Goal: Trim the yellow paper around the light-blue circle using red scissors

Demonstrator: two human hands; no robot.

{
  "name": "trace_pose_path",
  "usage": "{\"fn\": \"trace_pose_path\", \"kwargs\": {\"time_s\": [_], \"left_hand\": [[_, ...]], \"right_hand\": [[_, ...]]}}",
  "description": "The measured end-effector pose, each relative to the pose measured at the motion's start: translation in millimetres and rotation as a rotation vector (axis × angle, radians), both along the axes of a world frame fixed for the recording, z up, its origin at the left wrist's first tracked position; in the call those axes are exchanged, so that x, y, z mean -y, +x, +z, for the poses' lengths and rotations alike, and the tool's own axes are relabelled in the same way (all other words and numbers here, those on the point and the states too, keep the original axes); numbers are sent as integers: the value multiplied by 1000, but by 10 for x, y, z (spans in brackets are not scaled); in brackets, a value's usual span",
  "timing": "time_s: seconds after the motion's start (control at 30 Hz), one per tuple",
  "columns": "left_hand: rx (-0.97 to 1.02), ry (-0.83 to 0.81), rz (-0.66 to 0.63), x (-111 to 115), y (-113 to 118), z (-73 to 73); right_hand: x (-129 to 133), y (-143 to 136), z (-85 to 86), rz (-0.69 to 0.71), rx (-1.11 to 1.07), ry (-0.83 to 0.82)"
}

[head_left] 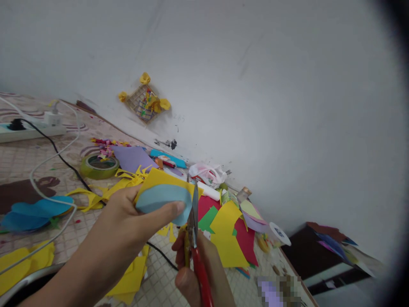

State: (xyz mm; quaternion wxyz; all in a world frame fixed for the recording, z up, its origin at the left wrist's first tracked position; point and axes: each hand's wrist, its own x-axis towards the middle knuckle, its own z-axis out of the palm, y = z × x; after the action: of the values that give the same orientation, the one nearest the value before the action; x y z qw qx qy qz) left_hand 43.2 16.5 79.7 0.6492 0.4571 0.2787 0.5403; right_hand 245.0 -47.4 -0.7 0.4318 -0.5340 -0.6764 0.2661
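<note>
I see the person's left hand (131, 221) near the middle of the scene, thumb pressed down on a light blue paper piece (159, 197), pinching it flat against a yellow sheet (168, 178) beneath. The right hand (213, 266), nearer and to the right, is closed around the handles of red-handled scissors (194, 232); their blades are slightly parted at the right edge of the held papers.

To the left, I see a roll of tape (91, 170), a bright blue paper shape (32, 213) and a white power strip (32, 135). To the right lie yellow papers (228, 238) over red and green ones. Farther back is a white plastic bag (206, 172); its red print is illegible to me. Right of it, a white disc (275, 230) bears a dark mark I cannot read. On the far wall (255, 106), below a flower-trimmed ornament (140, 103), faint handwritten digits resemble "283", though I cannot be sure.
</note>
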Motion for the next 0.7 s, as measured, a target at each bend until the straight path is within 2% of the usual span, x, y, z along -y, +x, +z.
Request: {"fn": "trace_pose_path", "kwargs": {"time_s": [0.27,0.57,0.7], "left_hand": [[-3,-22,-8,-10,4,-69],[-25,-30,22,-10,-7,-7],[-3,-48,-2,-34,6,-28]], "right_hand": [[-39,2,-9,-2,27,6],[48,-52,149,-41,55,37],[101,-61,191,-82,76,10]]}}
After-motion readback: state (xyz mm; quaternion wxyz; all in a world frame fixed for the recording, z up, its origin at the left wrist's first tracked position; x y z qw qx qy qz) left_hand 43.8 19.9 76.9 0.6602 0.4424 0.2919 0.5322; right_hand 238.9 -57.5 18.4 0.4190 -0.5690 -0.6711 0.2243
